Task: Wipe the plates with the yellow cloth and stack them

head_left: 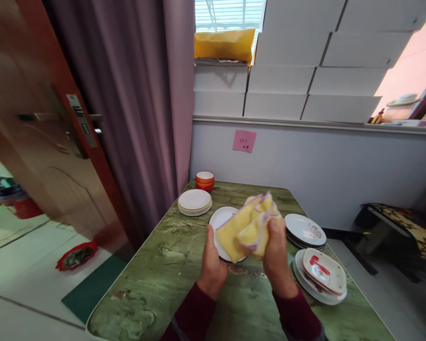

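Your left hand (213, 265) grips the white plate (223, 217) by its left rim, over the table (156, 279); your right hand (277, 260) clutches the yellow cloth (250, 227) against it. The plate looks stiff, slippery and breakable, best held by its rim; the cloth, soft and light.

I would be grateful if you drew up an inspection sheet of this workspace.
Surface: green marbled table.
Job's things: dark-rimmed plate, partly hidden behind a yellow cloth.
Clutter: red-orange bowls and white plate stack on the left; flowered plates and a red-patterned dish atop stacked plates on the right; red tray on the floor.
Hands: left hand at the plate's edge, fingers mostly hidden; right hand clutches the cloth.
Cables: nothing seen.
Surroundings: wooden door, purple curtain, pink note, white boxes or panels.
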